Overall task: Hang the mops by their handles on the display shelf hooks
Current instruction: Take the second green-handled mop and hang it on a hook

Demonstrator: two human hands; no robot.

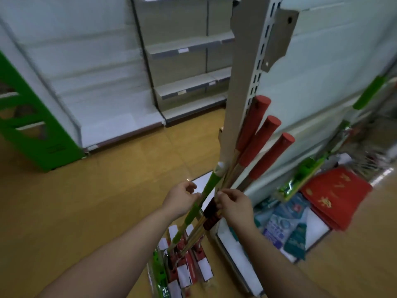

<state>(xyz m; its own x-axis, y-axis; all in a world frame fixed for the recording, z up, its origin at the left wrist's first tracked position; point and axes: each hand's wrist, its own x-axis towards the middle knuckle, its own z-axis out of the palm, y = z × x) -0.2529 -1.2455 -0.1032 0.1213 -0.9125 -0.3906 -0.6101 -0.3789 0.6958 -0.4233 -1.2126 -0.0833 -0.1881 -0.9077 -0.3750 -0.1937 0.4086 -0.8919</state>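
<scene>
So, left of the slotted upright post (pixel 238 104) there's plenty of bare floor (pixel 129 179), but packaged goods (pixel 279 224) crowd the base shelf (pixel 318 231) on its right. Three red-handled mops (pixel 257 134) hang just right of the post. At its foot, the left hand (pixel 182 201) curls round the green-handled mop (pixel 209 186); the right hand (pixel 235 206) pinches the pale shafts (pixel 194 231) beside it.

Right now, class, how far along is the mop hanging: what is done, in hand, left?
Seemingly done: three red-capped handles stand against the slotted upright, though no hook shows. In hand: the left-hand grip holds the green-handled mop; the right-hand grip pinches the wooden shafts. Left: hooking the green one.
</scene>
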